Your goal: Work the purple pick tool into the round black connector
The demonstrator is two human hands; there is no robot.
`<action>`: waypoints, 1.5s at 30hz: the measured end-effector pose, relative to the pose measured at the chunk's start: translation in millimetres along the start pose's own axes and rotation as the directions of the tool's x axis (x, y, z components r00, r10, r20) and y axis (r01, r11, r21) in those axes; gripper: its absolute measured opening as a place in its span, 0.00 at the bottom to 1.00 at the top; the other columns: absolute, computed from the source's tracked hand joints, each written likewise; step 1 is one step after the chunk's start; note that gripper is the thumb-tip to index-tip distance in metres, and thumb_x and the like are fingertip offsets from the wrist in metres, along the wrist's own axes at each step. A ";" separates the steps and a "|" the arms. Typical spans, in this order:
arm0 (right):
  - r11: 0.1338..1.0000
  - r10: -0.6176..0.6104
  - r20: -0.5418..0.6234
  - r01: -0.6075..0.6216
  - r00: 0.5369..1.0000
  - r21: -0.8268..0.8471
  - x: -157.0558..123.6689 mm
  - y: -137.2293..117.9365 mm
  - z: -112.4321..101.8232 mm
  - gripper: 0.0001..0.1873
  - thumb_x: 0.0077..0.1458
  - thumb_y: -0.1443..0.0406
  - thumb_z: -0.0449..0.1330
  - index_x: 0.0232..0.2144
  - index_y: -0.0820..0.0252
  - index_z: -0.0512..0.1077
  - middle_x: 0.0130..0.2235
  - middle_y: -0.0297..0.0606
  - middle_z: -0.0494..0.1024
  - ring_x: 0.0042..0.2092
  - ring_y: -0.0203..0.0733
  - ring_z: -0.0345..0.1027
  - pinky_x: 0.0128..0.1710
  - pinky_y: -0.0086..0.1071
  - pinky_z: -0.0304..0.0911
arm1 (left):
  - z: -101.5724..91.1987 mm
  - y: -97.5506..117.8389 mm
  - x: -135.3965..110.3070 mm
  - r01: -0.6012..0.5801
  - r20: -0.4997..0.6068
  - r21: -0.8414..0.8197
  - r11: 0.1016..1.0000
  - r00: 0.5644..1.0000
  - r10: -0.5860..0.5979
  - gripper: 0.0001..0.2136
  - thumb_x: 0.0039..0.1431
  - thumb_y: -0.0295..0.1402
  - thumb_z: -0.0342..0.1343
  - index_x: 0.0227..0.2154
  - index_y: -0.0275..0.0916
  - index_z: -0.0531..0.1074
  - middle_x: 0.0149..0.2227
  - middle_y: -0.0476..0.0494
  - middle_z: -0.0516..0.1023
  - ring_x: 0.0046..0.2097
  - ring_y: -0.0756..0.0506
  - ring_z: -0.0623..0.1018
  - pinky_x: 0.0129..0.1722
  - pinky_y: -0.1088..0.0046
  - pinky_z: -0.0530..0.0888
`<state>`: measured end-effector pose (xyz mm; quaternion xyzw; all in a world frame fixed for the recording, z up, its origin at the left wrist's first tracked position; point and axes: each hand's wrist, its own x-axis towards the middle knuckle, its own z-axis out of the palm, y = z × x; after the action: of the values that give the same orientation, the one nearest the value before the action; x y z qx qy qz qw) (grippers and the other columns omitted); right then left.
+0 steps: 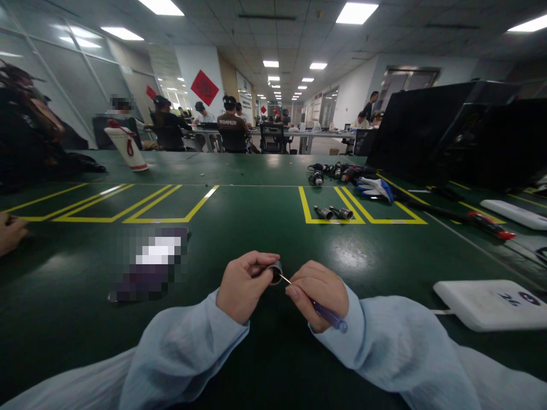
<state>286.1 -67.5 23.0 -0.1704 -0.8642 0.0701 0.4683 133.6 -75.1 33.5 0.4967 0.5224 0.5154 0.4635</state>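
Note:
Between thumb and fingers, my left hand [247, 283] grips a small grey metal cylinder [277, 265], its open end turned to the right. My right hand [319, 291] is closed around a screwdriver [329, 316] with a clear purple handle. The thin shaft points left and its tip is at the mouth of the cylinder; how deep it reaches I cannot tell. Beyond my right hand, two similar metal parts [324, 213] with narrow stems lie inside a yellow-taped box on the green table [256, 210].
A phone [149, 265], partly blurred, lies to the left. Another person's hand [12, 232] rests at the left edge. At the right are a white power bank [491, 304], a red-and-black tool [489, 225], gloves [376, 189] and dark monitors [427, 125]. A white cup [127, 149] stands far left.

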 end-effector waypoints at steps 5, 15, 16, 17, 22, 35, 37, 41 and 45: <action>0.999 0.008 0.005 -0.008 1.000 -0.045 -0.1 -0.5 0.5 0.09 0.49 0.72 0.50 0.22 0.67 0.68 0.22 0.41 0.72 0.25 0.36 0.63 0.26 0.31 0.60 | 0.1 -0.6 -0.3 0.002 -0.009 0.001 1.000 1.000 -0.002 0.05 0.38 0.26 0.56 0.24 0.32 0.70 0.35 0.41 0.76 0.33 0.47 0.76 0.31 0.71 0.75; 0.996 0.004 0.002 -0.004 1.000 -0.092 -1.0 -2.6 1.8 0.10 0.49 0.72 0.50 0.20 0.68 0.68 0.19 0.42 0.71 0.23 0.36 0.63 0.24 0.31 0.59 | 1.0 -1.3 -0.5 -0.048 -0.028 0.050 0.998 0.998 0.050 0.05 0.38 0.24 0.55 0.23 0.32 0.70 0.34 0.41 0.76 0.34 0.46 0.77 0.34 0.71 0.74; 0.996 0.010 0.000 -0.009 1.000 -0.084 -1.3 -3.0 1.5 0.10 0.48 0.72 0.50 0.20 0.68 0.68 0.19 0.42 0.71 0.23 0.36 0.63 0.24 0.31 0.59 | 1.0 -1.3 -0.4 -0.048 -0.028 0.047 0.998 0.998 0.049 0.05 0.38 0.24 0.55 0.23 0.32 0.70 0.34 0.41 0.76 0.34 0.46 0.77 0.34 0.71 0.74; 0.997 0.015 0.003 -0.015 1.000 -0.076 -1.6 -3.4 1.2 0.09 0.48 0.72 0.51 0.20 0.68 0.68 0.20 0.42 0.71 0.24 0.36 0.63 0.24 0.31 0.59 | 1.0 -1.4 -0.2 -0.046 -0.028 0.041 0.998 0.998 0.047 0.05 0.38 0.24 0.55 0.23 0.32 0.70 0.34 0.40 0.76 0.34 0.46 0.77 0.33 0.71 0.75; 0.998 0.018 0.010 -0.018 1.000 -0.063 -1.9 -5.0 0.8 0.09 0.49 0.72 0.51 0.21 0.67 0.68 0.20 0.42 0.72 0.24 0.36 0.63 0.25 0.31 0.60 | 0.3 -3.0 0.0 -0.030 -0.031 0.016 0.999 0.999 0.031 0.05 0.38 0.24 0.55 0.24 0.32 0.70 0.35 0.41 0.77 0.33 0.47 0.77 0.32 0.72 0.75; 0.989 0.025 0.035 -0.020 0.999 -0.145 -1.9 -4.4 0.2 0.12 0.50 0.70 0.49 0.19 0.66 0.68 0.20 0.41 0.71 0.24 0.36 0.62 0.24 0.31 0.59 | -0.1 -6.1 0.6 -0.057 -0.029 0.020 0.998 0.998 0.058 0.06 0.36 0.23 0.56 0.23 0.32 0.70 0.35 0.40 0.77 0.37 0.45 0.76 0.36 0.70 0.74; 0.992 0.016 0.038 -0.012 0.999 -0.123 -1.8 -5.3 0.2 0.12 0.49 0.71 0.50 0.18 0.67 0.68 0.19 0.41 0.71 0.24 0.36 0.62 0.24 0.31 0.59 | -0.4 -6.5 0.8 -0.070 -0.031 0.019 0.997 0.997 0.071 0.06 0.36 0.23 0.56 0.23 0.32 0.70 0.35 0.40 0.77 0.36 0.45 0.76 0.35 0.70 0.75; 0.993 0.012 0.045 -0.007 0.999 -0.119 -2.6 -6.2 2.8 0.12 0.49 0.71 0.50 0.18 0.67 0.68 0.19 0.41 0.71 0.24 0.36 0.62 0.24 0.31 0.59 | 0.4 -5.6 0.2 -0.081 -0.060 0.020 0.996 0.995 0.082 0.05 0.36 0.23 0.56 0.22 0.32 0.69 0.34 0.40 0.77 0.36 0.45 0.77 0.37 0.70 0.74; 0.985 0.017 0.034 -0.011 0.999 -0.172 -4.3 -5.1 6.2 0.12 0.50 0.70 0.50 0.19 0.66 0.68 0.19 0.41 0.71 0.24 0.36 0.62 0.25 0.31 0.60 | 1.1 -5.2 0.1 -0.072 -0.065 0.020 0.997 0.995 0.073 0.05 0.36 0.23 0.57 0.21 0.33 0.69 0.34 0.40 0.77 0.37 0.45 0.76 0.39 0.69 0.74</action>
<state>282.0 -73.6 17.6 -0.2147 -0.8740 0.0016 0.4359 134.5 -74.8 28.3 0.5019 0.5235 0.5434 0.4227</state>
